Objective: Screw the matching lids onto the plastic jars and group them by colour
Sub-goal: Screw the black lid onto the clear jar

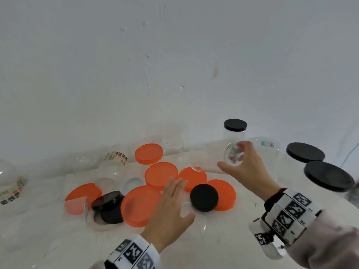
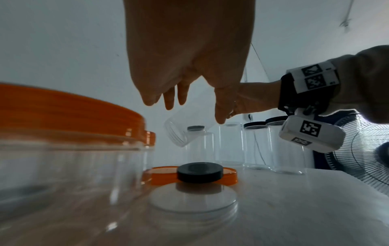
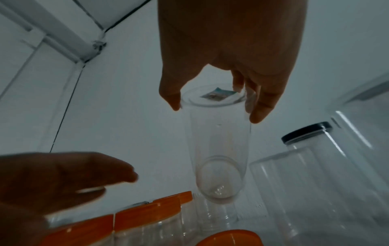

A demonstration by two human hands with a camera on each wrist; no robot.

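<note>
- At the tabletop's [image 1: 223, 247] left edge, a clear plastic jar with a striped label [image 1: 8, 183] is cut off by the frame.
- Smooth, round orange lids [image 1: 140, 205] lie clustered mid-table; glossy black lids [image 1: 107, 199] are stacked just left of them, by a small white lid [image 1: 132, 184].
- Your left hand [image 1: 171, 212] hovers above the orange lids, fingers straight and spread, gripping nothing.
- A matte black lid [image 1: 204, 197] sits on an orange one, just right of that hand.
- Your right hand [image 1: 246, 166] grasps the clear tall jar [image 1: 209, 159] by its stickered base, tilted, its open mouth pointing left over the lids. Its walls are nearly invisible against the pale tabletop.
- Toward the right edge stand clear jars capped with black lids [image 1: 328, 175]; how tightly they are screwed is unclear.
</note>
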